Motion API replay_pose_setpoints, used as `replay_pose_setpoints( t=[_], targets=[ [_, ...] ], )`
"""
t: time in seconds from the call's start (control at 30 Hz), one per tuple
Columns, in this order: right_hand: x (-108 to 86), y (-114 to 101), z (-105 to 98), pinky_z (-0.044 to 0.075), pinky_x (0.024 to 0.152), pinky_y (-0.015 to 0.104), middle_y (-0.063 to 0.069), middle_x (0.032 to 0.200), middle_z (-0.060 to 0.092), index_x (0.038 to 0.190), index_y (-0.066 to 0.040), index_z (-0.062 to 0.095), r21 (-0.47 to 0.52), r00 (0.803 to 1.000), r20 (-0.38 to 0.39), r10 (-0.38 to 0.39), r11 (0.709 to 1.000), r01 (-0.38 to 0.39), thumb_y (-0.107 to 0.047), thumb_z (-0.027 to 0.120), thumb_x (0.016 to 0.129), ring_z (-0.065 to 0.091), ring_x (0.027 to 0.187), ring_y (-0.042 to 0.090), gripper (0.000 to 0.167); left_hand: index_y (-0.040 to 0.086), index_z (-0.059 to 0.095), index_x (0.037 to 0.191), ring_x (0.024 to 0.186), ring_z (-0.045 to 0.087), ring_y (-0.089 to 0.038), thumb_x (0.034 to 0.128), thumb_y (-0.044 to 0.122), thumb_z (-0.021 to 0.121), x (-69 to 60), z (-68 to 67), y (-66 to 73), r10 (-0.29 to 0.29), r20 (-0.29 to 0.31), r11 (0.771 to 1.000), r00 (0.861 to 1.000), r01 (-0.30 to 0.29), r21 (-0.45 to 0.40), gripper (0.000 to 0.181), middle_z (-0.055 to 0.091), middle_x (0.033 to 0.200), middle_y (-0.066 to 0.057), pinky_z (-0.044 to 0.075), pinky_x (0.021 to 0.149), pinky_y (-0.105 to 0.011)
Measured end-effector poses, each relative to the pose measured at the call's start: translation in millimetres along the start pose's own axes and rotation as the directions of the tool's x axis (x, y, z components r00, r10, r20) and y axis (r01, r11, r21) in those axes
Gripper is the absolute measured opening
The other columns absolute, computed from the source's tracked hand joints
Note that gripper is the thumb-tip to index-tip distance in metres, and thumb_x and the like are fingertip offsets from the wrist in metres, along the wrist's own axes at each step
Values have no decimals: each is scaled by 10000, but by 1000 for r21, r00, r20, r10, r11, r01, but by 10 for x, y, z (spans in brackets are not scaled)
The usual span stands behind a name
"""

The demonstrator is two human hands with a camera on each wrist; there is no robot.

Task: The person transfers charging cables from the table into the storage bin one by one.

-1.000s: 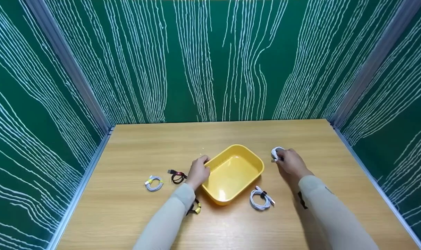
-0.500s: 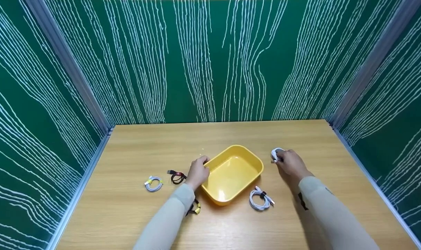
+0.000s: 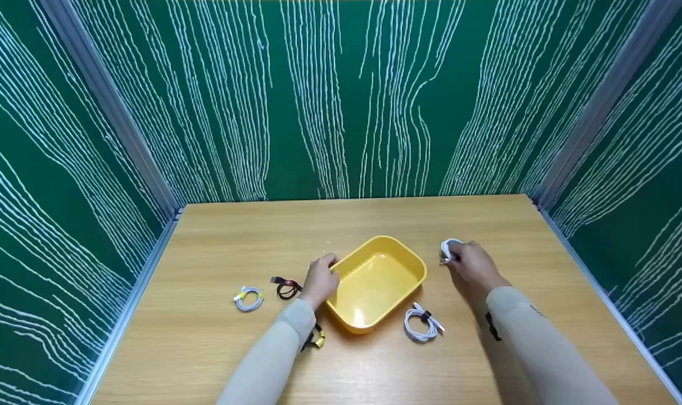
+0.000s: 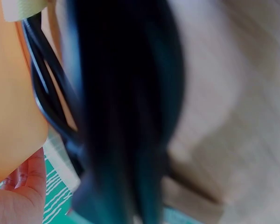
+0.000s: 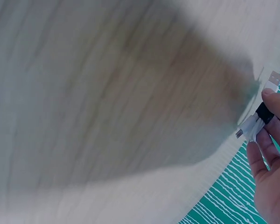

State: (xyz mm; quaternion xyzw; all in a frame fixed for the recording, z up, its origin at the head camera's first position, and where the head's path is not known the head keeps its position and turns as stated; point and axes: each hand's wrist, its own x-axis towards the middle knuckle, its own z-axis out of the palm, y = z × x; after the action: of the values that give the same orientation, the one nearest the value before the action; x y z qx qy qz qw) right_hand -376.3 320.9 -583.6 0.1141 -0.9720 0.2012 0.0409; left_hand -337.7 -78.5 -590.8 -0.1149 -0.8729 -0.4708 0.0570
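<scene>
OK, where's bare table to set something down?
Behind the yellow bin to the green wall, bar tiny specks; also in front of the leftmost cable, left of the left sleeve. Crowded: around the left hand, by the red-tied cable and black-and-yellow cable.

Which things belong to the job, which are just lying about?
In the job:
yellow bin, held by left grip
white cable, held by right grip

Lying about (perhaps queued):
grey cable with black strap
white coil with yellow ties
black cable with red tie
black cable with yellow tie, partly hidden
</scene>
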Motion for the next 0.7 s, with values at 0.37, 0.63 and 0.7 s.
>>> replay_pose_setpoints(
  t=[0.37, 0.63, 0.7],
  targets=[
    [-72, -57, -121, 524, 968, 594, 197, 1107, 624, 1225, -13, 741, 66, 995, 57, 81, 994, -85, -96, 706, 1038, 564, 1030, 357, 207, 11, 717, 1030, 882, 691, -252, 882, -110, 584, -7, 21, 10, -13, -11, 1000, 1000, 13, 2, 234, 770, 1000, -172, 610, 813, -435],
    [-118, -148, -216, 507, 1005, 561, 194, 1172, 569, 1375, -63, 708, 139, 979, 119, 166, 973, -182, -174, 685, 1065, 550, 1059, 364, 330, 47, 715, 1024, 853, 684, -254, 869, -106, 572, 44, 67, -147, 12, -10, 1000, 1000, -12, -16, 260, 759, 987, -168, 602, 771, -405],
    [-128, -165, -234, 507, 987, 545, 180, 1151, 571, 1353, -74, 721, 141, 980, 110, 163, 974, -178, -191, 697, 1060, 551, 1044, 355, 316, 28, 715, 1024, 859, 685, -261, 866, -105, 570, 24, 46, -100, 10, -12, 1000, 1000, -10, -27, 252, 759, 989, -174, 600, 775, -415]
  ],
)
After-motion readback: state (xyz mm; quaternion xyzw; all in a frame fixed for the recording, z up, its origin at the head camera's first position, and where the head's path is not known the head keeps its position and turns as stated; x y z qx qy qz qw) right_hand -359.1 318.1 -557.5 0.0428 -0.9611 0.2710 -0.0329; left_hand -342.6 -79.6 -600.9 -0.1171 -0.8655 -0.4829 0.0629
